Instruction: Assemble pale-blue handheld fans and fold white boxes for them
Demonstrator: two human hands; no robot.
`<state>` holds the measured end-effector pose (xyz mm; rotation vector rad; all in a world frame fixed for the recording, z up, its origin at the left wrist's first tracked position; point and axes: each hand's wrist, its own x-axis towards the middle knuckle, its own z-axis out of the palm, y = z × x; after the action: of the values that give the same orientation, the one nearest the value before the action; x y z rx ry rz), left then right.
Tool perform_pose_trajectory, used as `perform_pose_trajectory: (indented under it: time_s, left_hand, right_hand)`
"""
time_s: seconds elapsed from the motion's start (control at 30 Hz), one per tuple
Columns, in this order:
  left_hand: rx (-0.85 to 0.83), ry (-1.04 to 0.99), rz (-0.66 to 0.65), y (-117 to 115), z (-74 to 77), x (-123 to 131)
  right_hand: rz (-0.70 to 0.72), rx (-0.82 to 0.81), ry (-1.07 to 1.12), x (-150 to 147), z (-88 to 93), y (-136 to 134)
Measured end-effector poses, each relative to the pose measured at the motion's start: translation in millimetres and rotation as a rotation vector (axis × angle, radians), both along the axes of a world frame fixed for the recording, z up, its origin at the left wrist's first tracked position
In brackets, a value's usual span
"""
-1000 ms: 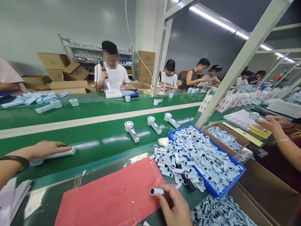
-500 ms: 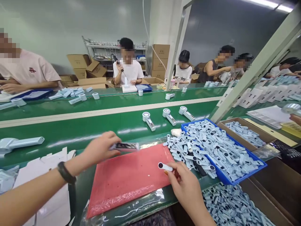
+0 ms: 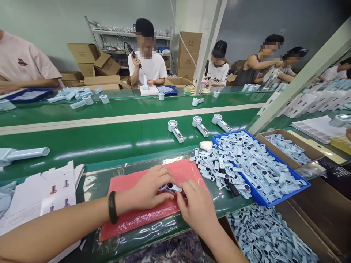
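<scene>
Both of my hands meet over the red mat [image 3: 128,219] at the near edge of the bench. My left hand [image 3: 149,190] is curled around a small device that is mostly hidden under its fingers. My right hand [image 3: 196,206] pinches a small light-blue plastic part [image 3: 174,187] with a dark round hole and holds it against that device. A black band sits on my left wrist. Just right of the mat lies a loose heap of the same blue parts [image 3: 216,171].
A blue tray [image 3: 276,202] full of blue parts stands at right, with cardboard boxes [image 3: 285,148] of more parts beyond and below. Three assembled devices [image 3: 200,126] lie on the green conveyor [image 3: 109,140]. White leaflets [image 3: 41,190] lie at left. Several people work across the belt.
My left hand brought the device from the belt down onto the red mat. My right hand moved left with the blue part to meet it. The view tilted downward.
</scene>
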<state>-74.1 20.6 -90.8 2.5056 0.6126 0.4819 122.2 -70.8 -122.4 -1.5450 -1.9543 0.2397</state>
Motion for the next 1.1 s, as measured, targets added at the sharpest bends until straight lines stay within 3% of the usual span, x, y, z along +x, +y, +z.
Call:
perform_pose_trajectory:
  time_s: [0.13, 0.33, 0.47, 0.63, 0.73, 0.93, 1.1]
  left_hand:
    - [-0.021, -0.024, 0.057, -2.2, -9.5, 5.2]
    - [-0.019, 0.005, 0.054, -8.5, -9.6, 2.4]
    - [-0.018, 0.055, 0.086, -27.3, -7.1, -4.5]
    - [0.113, 0.145, 0.131, -46.6, -12.2, 0.3]
    - [0.133, 0.147, 0.147, -45.1, -11.6, 4.9]
    - [0.111, 0.224, 0.100, -43.7, -7.6, -2.5]
    - [0.325, 0.266, 0.132, -53.7, -12.2, -8.2]
  right_hand:
    - [-0.006, -0.062, 0.078, 3.6, -2.3, 2.5]
    - [0.065, -0.328, 0.485, 11.6, -12.2, 9.7]
    - [0.120, -0.408, 0.391, 13.0, -10.4, -2.1]
    - [0.113, -0.312, 0.256, 4.0, -12.4, -13.1]
    - [0.092, -0.267, 0.235, 1.3, -16.1, -12.7]
    - [0.202, -0.255, 0.248, 10.6, -19.3, -17.0]
    - [0.234, -0.169, 0.343, 18.0, -33.7, -23.9]
